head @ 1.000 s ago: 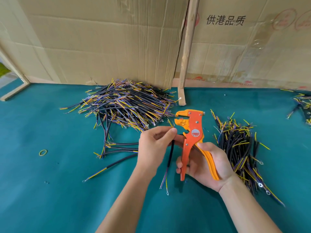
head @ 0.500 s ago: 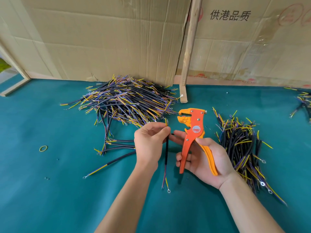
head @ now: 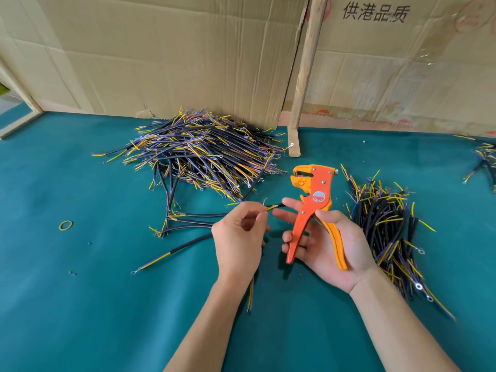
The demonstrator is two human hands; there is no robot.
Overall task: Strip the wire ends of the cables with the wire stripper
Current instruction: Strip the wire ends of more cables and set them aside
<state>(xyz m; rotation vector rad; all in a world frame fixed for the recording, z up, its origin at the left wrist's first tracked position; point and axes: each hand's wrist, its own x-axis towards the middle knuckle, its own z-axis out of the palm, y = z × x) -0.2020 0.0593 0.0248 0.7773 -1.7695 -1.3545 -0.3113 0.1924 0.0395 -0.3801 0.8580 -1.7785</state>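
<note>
Holding one wire stripper point(head: 314, 210), one cable point(head: 271, 207), two hands

Held cable point(head: 273, 207): mid-length hidden behind left hand point(head: 239, 237); lower end reappears below the wrist, its tip too small to tell whether bare. Stripped strands at the upper end are blurred. Wire stripper point(head: 312, 208): handles partly covered by right hand point(head: 331, 248). Far-right cable bundle point(head: 483, 159) cut off by frame edge. Both forearms cut off at the bottom edge.
</note>
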